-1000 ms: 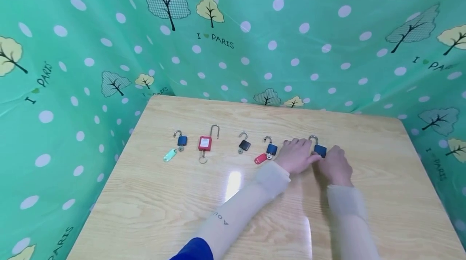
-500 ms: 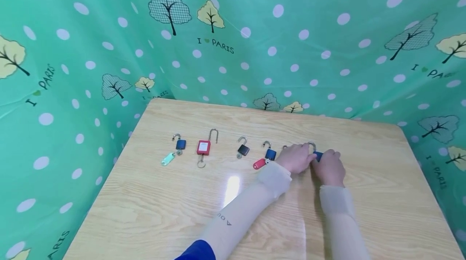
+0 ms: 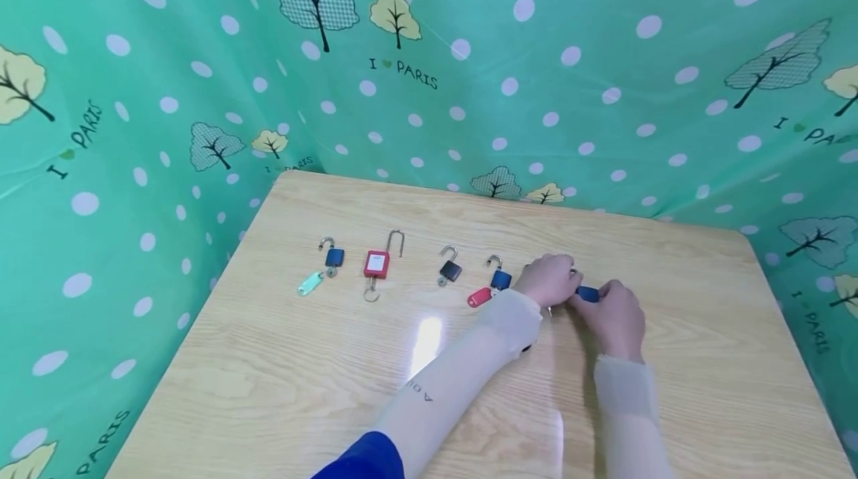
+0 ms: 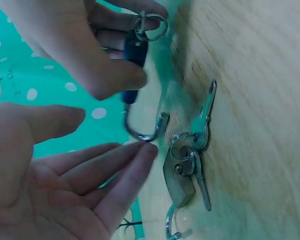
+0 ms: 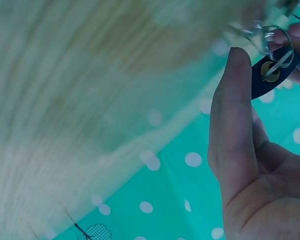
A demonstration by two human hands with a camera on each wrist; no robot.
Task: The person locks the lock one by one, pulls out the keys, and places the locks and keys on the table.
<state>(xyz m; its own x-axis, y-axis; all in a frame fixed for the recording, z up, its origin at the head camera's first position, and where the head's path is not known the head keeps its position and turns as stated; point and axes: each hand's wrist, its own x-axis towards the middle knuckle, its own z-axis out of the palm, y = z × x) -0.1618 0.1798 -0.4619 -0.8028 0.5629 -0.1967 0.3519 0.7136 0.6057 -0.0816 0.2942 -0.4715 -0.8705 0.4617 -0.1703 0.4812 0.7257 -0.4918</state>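
Observation:
My right hand (image 3: pixel 613 315) pinches a blue padlock (image 3: pixel 588 293) between thumb and fingers. In the left wrist view its open shackle (image 4: pixel 140 136) points toward my left hand (image 4: pixel 85 175), whose fairly straight fingertips touch the shackle, with the thumb apart. A key ring (image 4: pixel 151 27) hangs at the padlock's keyhole end. In the right wrist view a key sits in the padlock (image 5: pixel 262 82). A greyish metal padlock (image 4: pixel 177 180), shackle open, lies on the table beside my left hand with keys (image 4: pixel 202 120) on a ring. My left hand mostly hides it in the head view.
Left of my hands, a row of open padlocks lies on the wooden table (image 3: pixel 302 389): blue (image 3: pixel 500 280) with a red tag (image 3: pixel 479 297), black (image 3: pixel 450 270), red (image 3: pixel 376 264), and blue (image 3: pixel 334 258) with a mint tag (image 3: pixel 310 284). Patterned green cloth (image 3: pixel 429 144) hangs behind.
The right hand first moved left toward the left hand, and the blue padlock is now tilted in its grip. The left hand has shifted slightly to the shackle. The other padlocks stay put.

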